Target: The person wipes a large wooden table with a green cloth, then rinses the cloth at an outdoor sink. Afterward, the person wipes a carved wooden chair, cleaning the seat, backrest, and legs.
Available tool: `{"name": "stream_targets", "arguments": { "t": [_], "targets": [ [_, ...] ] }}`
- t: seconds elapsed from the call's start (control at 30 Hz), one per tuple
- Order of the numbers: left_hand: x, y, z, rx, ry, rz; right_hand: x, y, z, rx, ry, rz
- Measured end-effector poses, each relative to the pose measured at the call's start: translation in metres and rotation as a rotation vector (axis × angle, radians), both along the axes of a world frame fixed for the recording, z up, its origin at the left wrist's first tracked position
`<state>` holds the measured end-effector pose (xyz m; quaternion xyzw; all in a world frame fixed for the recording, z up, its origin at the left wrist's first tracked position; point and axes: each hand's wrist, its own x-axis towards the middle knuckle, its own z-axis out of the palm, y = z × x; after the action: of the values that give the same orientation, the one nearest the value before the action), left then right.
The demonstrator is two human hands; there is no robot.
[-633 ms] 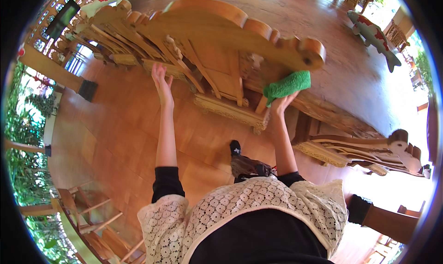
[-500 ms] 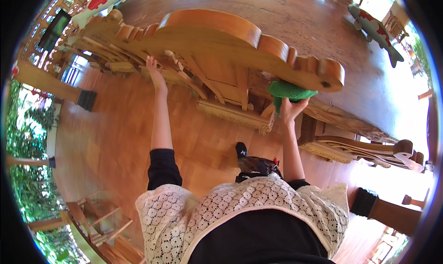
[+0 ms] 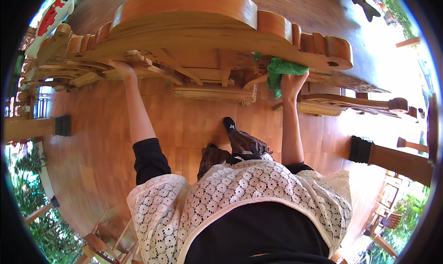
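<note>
A carved wooden chair back [image 3: 184, 42] with a thick, scalloped top rail stretches across the upper middle. My right hand [image 3: 292, 84] is closed on a green cloth [image 3: 282, 71], pressed up against the right part of the chair back, just under the rail. Part of the cloth hangs down beside the fingers. My left hand [image 3: 123, 71] is by the left part of the chair back, below the rail, its visible fingers stretched out against the wood and nothing seen in it. Some of its fingertips are hard to make out against the carving.
A large polished wooden table [image 3: 318, 17] lies beyond the chair, with a red-and-white fish figure [image 3: 51, 17] at far left and another fish figure [image 3: 360, 0] at far right. More wooden chairs [image 3: 360, 102] line the table. Wooden posts [image 3: 401, 164] with dark ends stand at both sides.
The view has shifted, and the chair back now sits higher and more level in it. My left hand has moved left along the chair back; my right hand still presses the green cloth to the chair.
</note>
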<state>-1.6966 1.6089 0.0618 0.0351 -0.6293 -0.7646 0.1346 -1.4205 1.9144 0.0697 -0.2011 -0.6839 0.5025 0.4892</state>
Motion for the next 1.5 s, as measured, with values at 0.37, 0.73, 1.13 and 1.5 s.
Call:
{"name": "stream_targets", "arguments": {
  "t": [0.37,0.73,1.13,1.5],
  "targets": [
    [-0.020,-0.038,-0.030,-0.002,-0.018,-0.156,0.063,-0.068,0.017,0.017,-0.043,-0.085],
    [0.124,-0.048,0.011,0.086,0.011,-0.100,0.146,-0.069,0.002,0.040,-0.033,-0.029],
    [0.219,-0.116,-0.005,0.080,0.095,-0.018,0.217,-0.117,0.012,0.027,0.010,-0.072],
    [0.252,-0.123,0.010,0.119,0.010,0.086,0.245,-0.139,0.008,-0.068,0.181,-0.045]
  ]
}}
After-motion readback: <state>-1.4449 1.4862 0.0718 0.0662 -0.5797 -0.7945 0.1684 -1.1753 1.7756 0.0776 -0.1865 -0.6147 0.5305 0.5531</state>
